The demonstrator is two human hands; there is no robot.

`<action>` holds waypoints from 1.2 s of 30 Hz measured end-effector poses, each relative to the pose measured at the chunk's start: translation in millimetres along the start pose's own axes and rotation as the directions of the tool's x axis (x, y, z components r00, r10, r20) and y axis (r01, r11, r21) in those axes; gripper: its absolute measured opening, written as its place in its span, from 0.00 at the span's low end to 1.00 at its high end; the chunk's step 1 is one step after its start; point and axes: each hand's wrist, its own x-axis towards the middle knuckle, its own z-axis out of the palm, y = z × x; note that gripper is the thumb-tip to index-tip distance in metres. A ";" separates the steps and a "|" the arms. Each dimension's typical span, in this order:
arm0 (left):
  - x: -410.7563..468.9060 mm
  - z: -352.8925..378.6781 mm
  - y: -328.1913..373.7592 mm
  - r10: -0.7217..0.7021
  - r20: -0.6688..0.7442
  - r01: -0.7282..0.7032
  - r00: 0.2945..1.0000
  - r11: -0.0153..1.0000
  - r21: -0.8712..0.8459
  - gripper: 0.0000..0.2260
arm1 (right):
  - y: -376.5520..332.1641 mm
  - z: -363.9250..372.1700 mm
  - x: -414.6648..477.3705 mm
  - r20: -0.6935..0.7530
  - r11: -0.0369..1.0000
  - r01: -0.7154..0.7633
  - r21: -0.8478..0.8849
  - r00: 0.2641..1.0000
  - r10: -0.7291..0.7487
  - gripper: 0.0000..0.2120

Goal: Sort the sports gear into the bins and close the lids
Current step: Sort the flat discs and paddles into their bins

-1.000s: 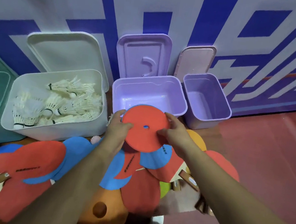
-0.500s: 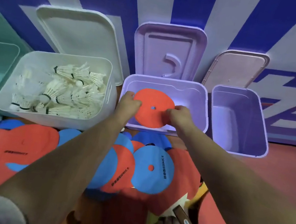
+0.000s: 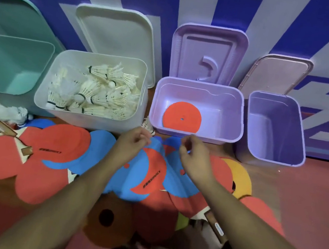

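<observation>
Now the lavender bin holds one red disc flat on its floor, and both hands hang empty.
Its lid leans open against the wall behind. On the floor, the pile of discs overlaps wooden-handled paddles. The left hand and right hand hover just above that pile, fingers loosely curled, gripping nothing. Likely trouble: overlapped discs cling, so a quick pinch may lift two or drag a paddle into the wrong bin.
</observation>
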 end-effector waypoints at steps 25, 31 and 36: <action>-9.3 -67.5 -105.0 0.004 -0.034 0.004 0.999 0.974 0.227 0.09 | -15.6 71.6 -39.6 -0.098 0.926 -0.328 0.185 0.932 0.350 0.05; -23.0 -69.9 -97.0 -0.205 0.121 0.237 0.971 0.872 -0.428 0.11 | -26.6 51.6 -62.8 0.004 0.554 -0.312 0.771 0.874 0.487 0.08; -26.3 -61.8 -88.8 -0.169 0.427 0.428 0.888 0.643 -0.636 0.19 | -31.7 82.8 -71.4 0.021 0.671 -0.422 0.610 0.855 0.518 0.06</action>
